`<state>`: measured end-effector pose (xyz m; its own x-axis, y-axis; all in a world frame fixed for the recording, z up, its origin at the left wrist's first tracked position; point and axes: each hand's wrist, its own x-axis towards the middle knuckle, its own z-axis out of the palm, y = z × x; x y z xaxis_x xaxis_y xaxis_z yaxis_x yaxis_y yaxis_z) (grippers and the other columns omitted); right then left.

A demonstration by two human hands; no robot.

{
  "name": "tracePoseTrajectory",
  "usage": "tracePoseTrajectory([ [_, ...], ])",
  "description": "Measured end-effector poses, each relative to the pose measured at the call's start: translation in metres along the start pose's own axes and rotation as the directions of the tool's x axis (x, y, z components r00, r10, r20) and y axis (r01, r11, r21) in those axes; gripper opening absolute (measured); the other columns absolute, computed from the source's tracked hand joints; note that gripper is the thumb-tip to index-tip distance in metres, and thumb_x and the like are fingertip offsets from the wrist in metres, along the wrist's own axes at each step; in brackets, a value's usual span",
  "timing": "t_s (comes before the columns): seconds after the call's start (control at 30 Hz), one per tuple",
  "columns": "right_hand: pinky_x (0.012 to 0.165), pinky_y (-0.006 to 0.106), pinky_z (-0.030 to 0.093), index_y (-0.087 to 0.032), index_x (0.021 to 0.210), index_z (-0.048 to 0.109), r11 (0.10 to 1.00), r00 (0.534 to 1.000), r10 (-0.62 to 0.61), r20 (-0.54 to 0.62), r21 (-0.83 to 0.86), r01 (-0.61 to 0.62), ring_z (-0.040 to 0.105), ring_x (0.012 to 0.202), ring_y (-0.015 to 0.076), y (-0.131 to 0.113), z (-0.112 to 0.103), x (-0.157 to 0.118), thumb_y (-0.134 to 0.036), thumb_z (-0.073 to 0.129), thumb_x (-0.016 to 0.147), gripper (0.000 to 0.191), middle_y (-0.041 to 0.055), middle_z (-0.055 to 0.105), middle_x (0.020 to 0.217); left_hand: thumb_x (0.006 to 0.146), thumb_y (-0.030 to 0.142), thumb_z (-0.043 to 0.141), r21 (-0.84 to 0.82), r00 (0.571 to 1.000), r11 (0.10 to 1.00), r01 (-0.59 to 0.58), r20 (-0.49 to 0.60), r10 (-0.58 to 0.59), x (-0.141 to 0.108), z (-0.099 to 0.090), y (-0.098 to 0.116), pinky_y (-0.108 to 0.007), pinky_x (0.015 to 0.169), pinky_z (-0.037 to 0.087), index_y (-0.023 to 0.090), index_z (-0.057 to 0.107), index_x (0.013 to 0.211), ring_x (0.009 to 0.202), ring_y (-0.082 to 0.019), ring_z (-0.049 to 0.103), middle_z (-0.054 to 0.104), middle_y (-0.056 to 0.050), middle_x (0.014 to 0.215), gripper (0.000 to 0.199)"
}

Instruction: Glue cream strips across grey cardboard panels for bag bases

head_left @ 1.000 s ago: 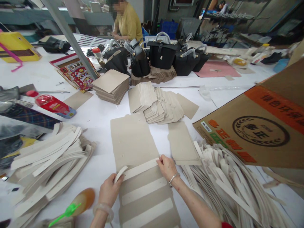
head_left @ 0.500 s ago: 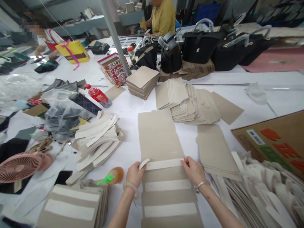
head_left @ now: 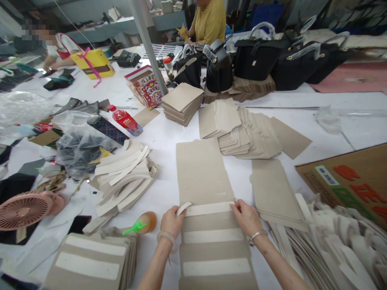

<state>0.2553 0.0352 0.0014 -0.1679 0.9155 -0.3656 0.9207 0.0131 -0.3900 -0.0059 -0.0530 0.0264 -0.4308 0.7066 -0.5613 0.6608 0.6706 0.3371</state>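
Where the white surface (head_left: 167, 171) nears its near-left corner, a stack of beige board panels striped with white bands (head_left: 87, 264) is noted; beyond it lies a heap of curved off-white strips (head_left: 127, 177). Toward the middle of the near edge, the left hand (head_left: 171, 223) pinches a curled off-white strip piece (head_left: 183, 208). A straight off-white strip (head_left: 211, 208) lies across a flat beige panel (head_left: 215, 251); its right end is pinched by the right hand (head_left: 247, 218). The strip is judged light, flexible and easily creased, best held at both ends; the panel, thin but stiffer, at its side edges. A tangled bundle of pale strips (head_left: 335, 241) occupies the near-right corner.
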Motion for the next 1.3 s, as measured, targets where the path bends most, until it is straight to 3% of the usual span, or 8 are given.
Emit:
tracePoseTrajectory([
  [1.3,0.056,0.026,0.03,-0.021,0.065,0.05,1.0,1.0,-0.001,-0.002,-0.019,0.001,0.053,0.058,0.0162,-0.0011,-0.0012,-0.0006,-0.035,0.039,0.084,0.026,0.0017,0.06,0.059,0.082,0.042,0.042,-0.007,1.0,1.0,-0.022,-0.018,0.022,0.0012,0.0073,-0.0067,-0.021,0.061,0.034,0.019,0.062,0.084,0.072,-0.015,0.058,0.067,-0.005,0.076,0.03],
])
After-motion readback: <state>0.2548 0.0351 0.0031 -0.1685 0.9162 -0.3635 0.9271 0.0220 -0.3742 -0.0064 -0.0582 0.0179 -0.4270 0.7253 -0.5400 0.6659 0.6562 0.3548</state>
